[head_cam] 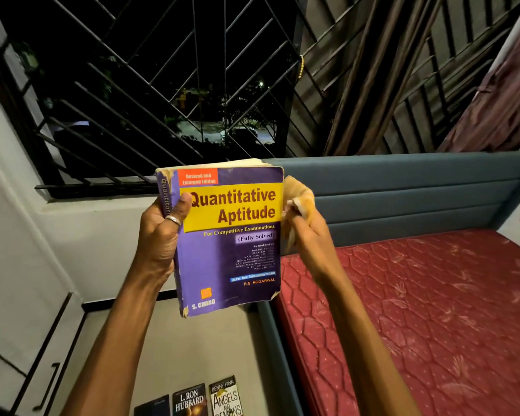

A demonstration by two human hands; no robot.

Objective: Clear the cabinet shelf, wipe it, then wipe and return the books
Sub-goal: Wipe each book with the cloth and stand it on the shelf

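Observation:
A thick purple and yellow book titled Quantitative Aptitude [227, 259] is held upright in front of me. My left hand [159, 235] grips its spine side, thumb across the front cover. My right hand [308, 232] holds a bunched orange cloth [300, 190] against the book's right page edge. Three books [189, 400] lie flat in a row on the floor at the bottom of the view.
A bed with a red quilted mattress [418, 310] and a blue-grey padded frame [403, 187] fills the right. A barred window [162, 85] and a curtain [499, 94] are ahead. White cabinet doors [18, 340] with a black handle stand at the left.

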